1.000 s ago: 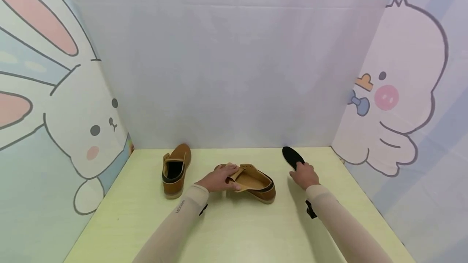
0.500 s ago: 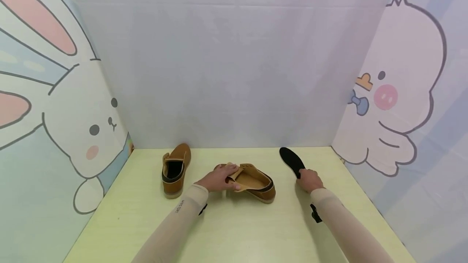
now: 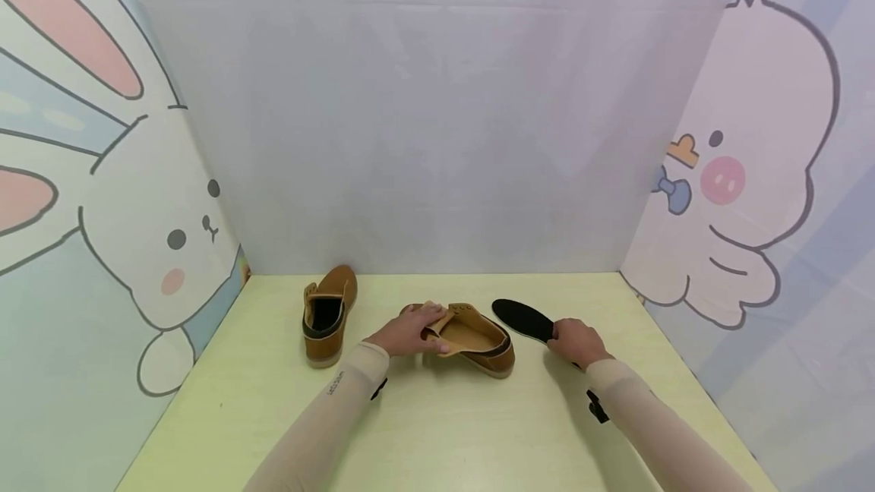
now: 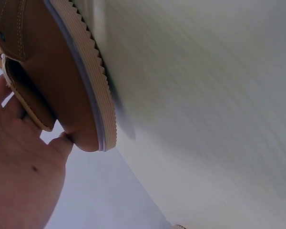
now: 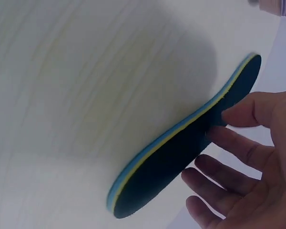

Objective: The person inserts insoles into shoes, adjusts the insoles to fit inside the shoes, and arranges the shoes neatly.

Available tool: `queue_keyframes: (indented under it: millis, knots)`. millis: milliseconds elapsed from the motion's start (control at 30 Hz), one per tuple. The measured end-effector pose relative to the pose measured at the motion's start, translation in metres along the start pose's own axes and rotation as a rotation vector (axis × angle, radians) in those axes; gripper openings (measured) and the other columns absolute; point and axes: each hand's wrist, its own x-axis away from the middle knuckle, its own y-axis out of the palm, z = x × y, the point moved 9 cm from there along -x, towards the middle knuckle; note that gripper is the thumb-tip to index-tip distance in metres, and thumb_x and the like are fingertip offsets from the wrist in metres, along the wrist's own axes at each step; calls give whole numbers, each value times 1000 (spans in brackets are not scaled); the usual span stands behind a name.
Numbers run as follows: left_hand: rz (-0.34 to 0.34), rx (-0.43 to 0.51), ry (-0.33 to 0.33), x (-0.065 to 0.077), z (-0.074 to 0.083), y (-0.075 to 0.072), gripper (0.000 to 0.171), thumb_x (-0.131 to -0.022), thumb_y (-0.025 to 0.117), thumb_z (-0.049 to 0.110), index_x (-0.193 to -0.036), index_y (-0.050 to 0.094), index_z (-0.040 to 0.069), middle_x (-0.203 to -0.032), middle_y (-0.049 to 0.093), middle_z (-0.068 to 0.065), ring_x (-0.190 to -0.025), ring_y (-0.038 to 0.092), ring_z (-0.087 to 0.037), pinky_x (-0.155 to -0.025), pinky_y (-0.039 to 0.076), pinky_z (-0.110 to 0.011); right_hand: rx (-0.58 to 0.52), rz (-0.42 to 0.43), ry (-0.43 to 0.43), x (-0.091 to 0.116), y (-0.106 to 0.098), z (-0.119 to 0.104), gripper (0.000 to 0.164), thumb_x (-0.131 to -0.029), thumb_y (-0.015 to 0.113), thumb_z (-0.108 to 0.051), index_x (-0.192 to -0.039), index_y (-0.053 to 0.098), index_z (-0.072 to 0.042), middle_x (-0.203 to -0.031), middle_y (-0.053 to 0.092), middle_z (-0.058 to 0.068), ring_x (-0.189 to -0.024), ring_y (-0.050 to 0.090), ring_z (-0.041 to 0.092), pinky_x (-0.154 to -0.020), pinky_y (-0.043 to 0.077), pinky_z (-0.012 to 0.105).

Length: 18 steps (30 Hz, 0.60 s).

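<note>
left hand [image 3: 409, 331]: grips tongue of near shoe [image 3: 478, 340], keeping mouth wide
right hand [image 3: 576, 342]: pinches black insole [image 3: 525, 319], toe aimed at shoe
far shoe [image 3: 328, 313]: idle on bench [image 3: 437, 431]

Head view looks down over the table [image 3: 437, 431]; both wrist views skim it close.

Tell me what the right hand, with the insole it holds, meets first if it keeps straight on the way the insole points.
Probably the open shoe that the left hand steadies; depth is unclear.
</note>
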Motion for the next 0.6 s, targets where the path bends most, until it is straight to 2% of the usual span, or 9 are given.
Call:
queue_keyframes:
  millis: [67, 167, 200, 267, 433, 600]
  knots:
    - [0, 1, -4, -1, -2, -1, 95, -88, 63, 69, -160, 35, 14, -164, 29, -11, -151, 23, -38, -116, 27, -59, 0, -10, 2, -3, 0, -4, 32, -90, 71, -25, -105, 66, 3, -97, 67, 16, -85, 63, 33, -75, 52, 54]
    - [-1, -3, 0, -2, -3, -1, 95, -88, 62, 69, -160, 35, 15, -164, 29, -11, -151, 23, -36, -117, 26, -58, 6, -23, -4, -10, 1, -9, 69, -89, 76, -40, -130, 55, 11, -118, 62, 29, -104, 62, 45, -84, 51, 61]
    - [-2, -3, 3, -3, -3, -1, 94, -88, 62, 69, -160, 34, 15, -164, 29, -11, -151, 24, -35, -117, 25, -58, 12, -28, -4, -12, 2, -9, 80, -87, 77, -45, -135, 50, 13, -122, 59, 32, -109, 59, 49, -86, 50, 63]
    - [-1, -9, 9, -4, -4, 1, 94, -88, 61, 71, -160, 34, 16, -164, 29, -11, -151, 25, -33, -118, 24, -56, 29, -40, 0, -17, 6, -8, 91, -84, 78, -53, -137, 48, 15, -125, 56, 35, -111, 57, 51, -87, 50, 63]
    - [-2, -11, -3, -5, -7, 6, 95, -87, 60, 73, -160, 33, 18, -165, 28, -8, -151, 24, -32, -118, 24, -56, 61, -57, 18, -26, 13, 3, 85, -82, 78, -57, -126, 58, 13, -117, 55, 31, -107, 55, 49, -84, 51, 62]
    - [7, -12, -18, -3, -8, 6, 95, -87, 60, 73, -160, 33, 19, -165, 28, -7, -151, 23, -32, -118, 25, -56, 37, -65, 6, -28, 17, 9, 78, -83, 79, -54, -126, 64, 9, -116, 56, 29, -107, 56, 46, -85, 51, 60]
